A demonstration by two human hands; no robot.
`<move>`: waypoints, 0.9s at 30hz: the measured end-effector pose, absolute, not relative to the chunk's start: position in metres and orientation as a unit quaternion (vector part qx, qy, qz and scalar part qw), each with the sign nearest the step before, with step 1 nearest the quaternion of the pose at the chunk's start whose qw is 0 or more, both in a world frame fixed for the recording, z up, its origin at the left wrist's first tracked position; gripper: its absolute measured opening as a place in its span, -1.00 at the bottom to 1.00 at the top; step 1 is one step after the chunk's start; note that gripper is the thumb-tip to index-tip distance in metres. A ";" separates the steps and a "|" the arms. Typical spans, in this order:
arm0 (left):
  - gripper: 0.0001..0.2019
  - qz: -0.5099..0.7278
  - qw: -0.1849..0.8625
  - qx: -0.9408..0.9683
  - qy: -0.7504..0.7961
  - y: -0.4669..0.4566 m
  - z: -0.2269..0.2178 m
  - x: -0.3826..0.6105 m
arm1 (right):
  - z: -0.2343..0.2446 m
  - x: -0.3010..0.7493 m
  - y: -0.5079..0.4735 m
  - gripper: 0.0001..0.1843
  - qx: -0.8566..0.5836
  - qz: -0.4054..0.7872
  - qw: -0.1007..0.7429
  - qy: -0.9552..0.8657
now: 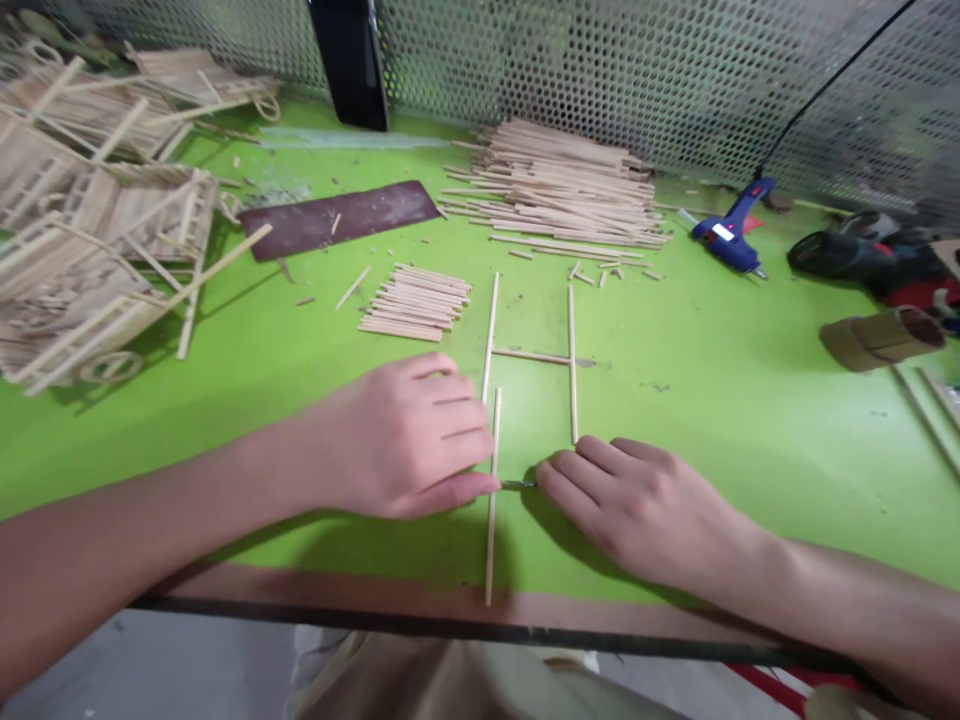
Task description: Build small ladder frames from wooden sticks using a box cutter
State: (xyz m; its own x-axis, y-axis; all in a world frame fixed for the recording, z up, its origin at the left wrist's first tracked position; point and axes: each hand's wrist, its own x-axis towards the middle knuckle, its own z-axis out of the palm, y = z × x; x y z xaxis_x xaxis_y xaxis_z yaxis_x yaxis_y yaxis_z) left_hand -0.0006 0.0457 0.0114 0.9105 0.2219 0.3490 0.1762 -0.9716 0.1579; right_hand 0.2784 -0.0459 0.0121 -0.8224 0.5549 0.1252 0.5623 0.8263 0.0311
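My left hand [427, 440] is closed on a thin wooden stick [490, 550], its thumb and fingertips pressing it near the middle. The stick lies lengthwise and reaches the front edge of the green table. My right hand [630, 500] is closed around a thin dark metal tool [517, 485] whose narrow end points at that stick by my left thumb. The rest of the tool is hidden in the hand. Just beyond my hands, two long sticks [573, 400] lie roughly parallel, with a shorter stick [531, 355] across between them in an H shape.
Short cut sticks [416, 302] form a small pile; longer ones [562, 185] heap behind. A brown sandpaper strip [337, 220], wooden stick models [97, 220], a blue glue gun [731, 230], a cardboard tube [881, 338] and a dark power tool [847, 262] surround the work area.
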 end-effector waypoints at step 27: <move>-0.71 0.128 0.050 0.989 0.055 0.029 0.002 0.005 | 0.009 0.278 -0.042 -0.70 -0.302 -0.024 0.068 -0.951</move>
State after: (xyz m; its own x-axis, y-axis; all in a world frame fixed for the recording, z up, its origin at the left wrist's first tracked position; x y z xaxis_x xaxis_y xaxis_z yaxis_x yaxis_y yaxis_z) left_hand 0.0045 0.0294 0.0017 0.9615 0.1207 0.2468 0.0951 -0.9890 0.1131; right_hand 0.2783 -0.0421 0.0094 -0.8084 0.5709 0.1435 0.5773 0.8165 0.0044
